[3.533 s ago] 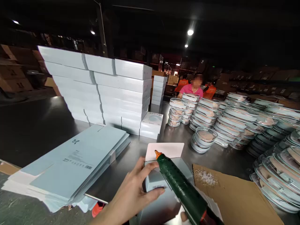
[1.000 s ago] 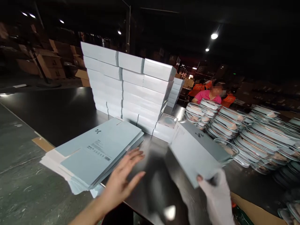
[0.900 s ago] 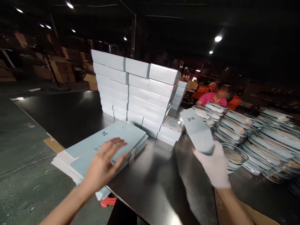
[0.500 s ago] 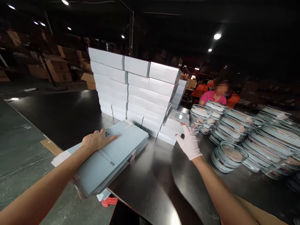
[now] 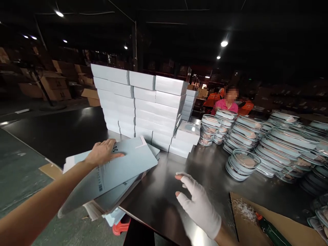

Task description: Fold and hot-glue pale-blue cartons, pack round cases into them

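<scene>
My left hand point(image 5: 102, 152) is bare and holds the top flattened box point(image 5: 134, 162), a pale blue printed sheet, with the thumb on its face and the other fingers at its far edge. That sheet lies askew over a stack of flattened boxes point(image 5: 120, 196) at the table's front left edge. The underside of its grip is hidden. My right hand point(image 5: 198, 203), in a white glove with bare tips on the thumb and forefinger, hovers over the steel table point(image 5: 156, 191) with its fingers apart and nothing in them.
A wall of pale closed boxes point(image 5: 118, 102) stands behind the flat stack, a printed box point(image 5: 188, 127) at its right end. Round glass dishes point(image 5: 242, 164) stand in piles on the right. Cardboard point(image 5: 279, 213) bears a green bottle-like tool point(image 5: 273, 230). A person point(image 5: 225, 105) is beyond.
My left hand has turned the top flattened box askew on its stack. My right hand has drawn back from the printed box towards me. The view has shifted right.
</scene>
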